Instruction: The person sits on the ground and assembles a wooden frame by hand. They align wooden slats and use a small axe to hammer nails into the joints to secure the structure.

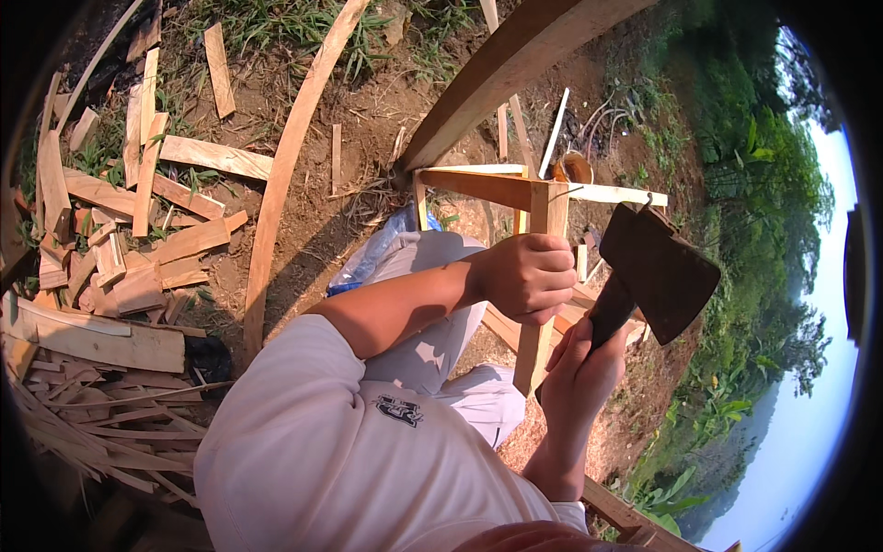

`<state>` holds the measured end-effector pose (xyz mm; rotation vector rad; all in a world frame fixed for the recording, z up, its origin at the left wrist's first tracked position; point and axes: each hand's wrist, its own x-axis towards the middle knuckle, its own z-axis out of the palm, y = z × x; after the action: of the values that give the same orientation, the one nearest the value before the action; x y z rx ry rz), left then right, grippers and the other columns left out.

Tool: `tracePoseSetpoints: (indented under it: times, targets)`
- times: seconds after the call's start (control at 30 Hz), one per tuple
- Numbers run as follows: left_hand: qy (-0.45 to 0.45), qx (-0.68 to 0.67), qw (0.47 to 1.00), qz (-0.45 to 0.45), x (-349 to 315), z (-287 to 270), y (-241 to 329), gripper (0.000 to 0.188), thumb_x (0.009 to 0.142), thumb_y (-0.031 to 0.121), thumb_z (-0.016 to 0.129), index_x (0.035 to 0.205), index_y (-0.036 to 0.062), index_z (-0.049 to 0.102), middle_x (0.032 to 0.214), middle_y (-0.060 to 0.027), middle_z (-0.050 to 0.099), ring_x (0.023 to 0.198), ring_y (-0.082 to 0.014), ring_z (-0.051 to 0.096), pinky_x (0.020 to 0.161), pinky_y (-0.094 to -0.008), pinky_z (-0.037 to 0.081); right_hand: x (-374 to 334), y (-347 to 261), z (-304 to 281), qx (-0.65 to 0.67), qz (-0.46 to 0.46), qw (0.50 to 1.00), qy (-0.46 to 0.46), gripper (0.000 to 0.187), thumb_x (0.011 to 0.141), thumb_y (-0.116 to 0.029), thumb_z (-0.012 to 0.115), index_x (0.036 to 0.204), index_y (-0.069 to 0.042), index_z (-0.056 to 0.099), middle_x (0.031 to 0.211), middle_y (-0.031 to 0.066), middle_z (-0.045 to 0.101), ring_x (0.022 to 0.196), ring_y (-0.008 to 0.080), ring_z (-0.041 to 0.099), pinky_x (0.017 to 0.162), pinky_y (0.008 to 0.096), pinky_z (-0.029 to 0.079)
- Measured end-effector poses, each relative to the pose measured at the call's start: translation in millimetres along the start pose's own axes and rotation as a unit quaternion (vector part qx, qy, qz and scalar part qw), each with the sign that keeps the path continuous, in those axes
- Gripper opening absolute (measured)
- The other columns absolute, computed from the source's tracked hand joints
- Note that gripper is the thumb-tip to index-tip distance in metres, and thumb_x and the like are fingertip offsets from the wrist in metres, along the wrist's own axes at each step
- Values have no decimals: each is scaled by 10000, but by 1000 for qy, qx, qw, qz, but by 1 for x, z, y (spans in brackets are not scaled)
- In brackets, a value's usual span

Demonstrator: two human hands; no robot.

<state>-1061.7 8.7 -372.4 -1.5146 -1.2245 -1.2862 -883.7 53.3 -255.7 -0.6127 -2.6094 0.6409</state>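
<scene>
My left hand (529, 278) is closed around an upright wooden post (550, 210) of a small light-coloured wooden frame (483, 187). The post shows above and below my fist; my thumb is hidden. My right hand (586, 365) grips the dark handle (611, 313) of a hatchet, just right of the post. The broad, dark hatchet head (664, 271) is raised beside the frame's top, apart from the wood. A small dark nail-like piece shows near the post's upper end. Wooden rails run left and right from there.
Cut wood pieces (138, 221) lie heaped at left, with thin strips (110, 423) below them. A long curved board (292, 175) and a thick beam (501, 78) cross the ground. An orange-brown container (574, 168) stands behind the frame. Green slope (736, 202) lies at right.
</scene>
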Motion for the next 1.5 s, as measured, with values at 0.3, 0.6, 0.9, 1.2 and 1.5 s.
tracePoseSetpoints:
  times: [0.3,0.6,0.9,1.2,1.5]
  targets:
    - [-26,-26,999,-8,2,-3,-1,135,795,198,682,747,75,651,845,-35,649,892,-239,657,961,-414,527,15,-30,-53,289,8,954,75,298,1087,-254,559,1140,39,543,667,32,549,494,79,483,446,238,379]
    - [-38,-23,999,-29,-1,-9,0,160,789,187,729,874,56,692,1016,-70,678,1004,-270,667,989,-426,535,113,2,13,376,140,910,-109,390,954,-108,815,1250,-13,580,624,-23,533,426,55,476,375,253,359]
    - [39,-55,986,-150,-4,-14,9,538,778,141,781,1214,63,477,1261,-162,518,1218,-351,532,1109,-455,437,135,25,35,344,80,931,-90,497,901,-125,855,1303,-32,578,632,-45,518,427,51,466,372,252,345]
    - [12,-122,923,-365,34,-33,-27,486,1063,155,625,1487,-13,458,1498,-181,494,1390,-285,548,1239,-454,334,141,34,36,296,69,949,-80,579,858,-238,903,1320,-34,619,733,-1,623,565,77,552,499,285,421]
    - [75,-153,928,-330,29,-20,-28,169,1098,21,533,1061,-14,695,1165,-143,690,846,-145,676,852,-307,562,137,35,37,276,65,956,-80,613,860,-273,909,1342,-45,609,714,-1,611,585,78,585,502,296,429]
